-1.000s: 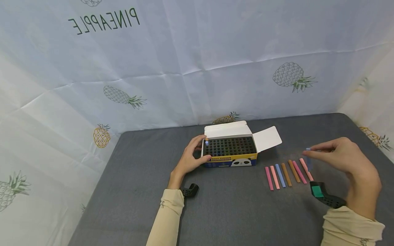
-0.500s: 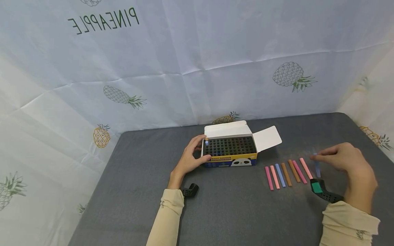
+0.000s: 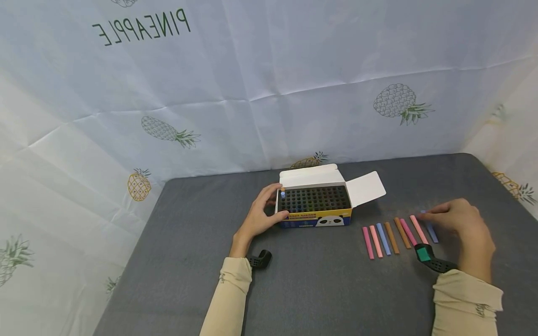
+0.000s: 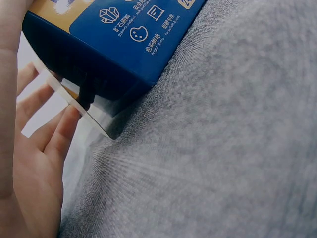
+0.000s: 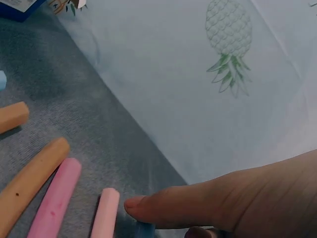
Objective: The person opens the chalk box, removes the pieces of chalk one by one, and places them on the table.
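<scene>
A chalk box point(image 3: 315, 219) with a panda on its yellow and blue front stands with its flaps up, showing a black holder full of holes. One orange and one blue chalk stick up at its back left corner. My left hand point(image 3: 260, 212) grips the box's left end, thumb at the front and fingers behind; in the left wrist view the fingers point(image 4: 64, 129) reach behind a white flap. At the right, my right hand point(image 3: 458, 221) pinches a blue chalk point(image 3: 432, 233) down at the table. In the right wrist view its lower part is out of frame.
Left of the right hand lies a row of chalks: a light pink chalk point(image 3: 418, 229), a magenta chalk point(image 3: 408, 232), a brown chalk point(image 3: 402, 233) and several more. The grey table point(image 3: 201, 280) meets a pineapple-print curtain point(image 3: 252, 70) at its back.
My right hand has brought the blue chalk down to the table, swinging right and then slightly left, beside the light pink chalk. The left hand and box have stayed put.
</scene>
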A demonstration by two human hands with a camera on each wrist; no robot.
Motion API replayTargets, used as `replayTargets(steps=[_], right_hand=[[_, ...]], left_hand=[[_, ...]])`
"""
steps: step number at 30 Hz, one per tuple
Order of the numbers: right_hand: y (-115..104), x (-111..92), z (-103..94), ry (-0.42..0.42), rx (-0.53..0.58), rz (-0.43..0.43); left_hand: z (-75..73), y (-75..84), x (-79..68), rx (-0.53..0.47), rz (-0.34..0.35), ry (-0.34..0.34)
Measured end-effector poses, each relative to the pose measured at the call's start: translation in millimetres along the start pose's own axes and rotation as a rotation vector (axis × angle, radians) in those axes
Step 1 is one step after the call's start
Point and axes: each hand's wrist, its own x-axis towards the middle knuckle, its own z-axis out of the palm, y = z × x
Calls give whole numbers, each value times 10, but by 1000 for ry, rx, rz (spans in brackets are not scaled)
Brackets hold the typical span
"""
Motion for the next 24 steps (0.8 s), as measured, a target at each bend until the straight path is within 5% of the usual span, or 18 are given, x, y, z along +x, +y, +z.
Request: replayTargets(steps=[24], right_hand=[[1,67,96,61,104,99]], left_hand=[[1,-9,5,-5,20,-3]])
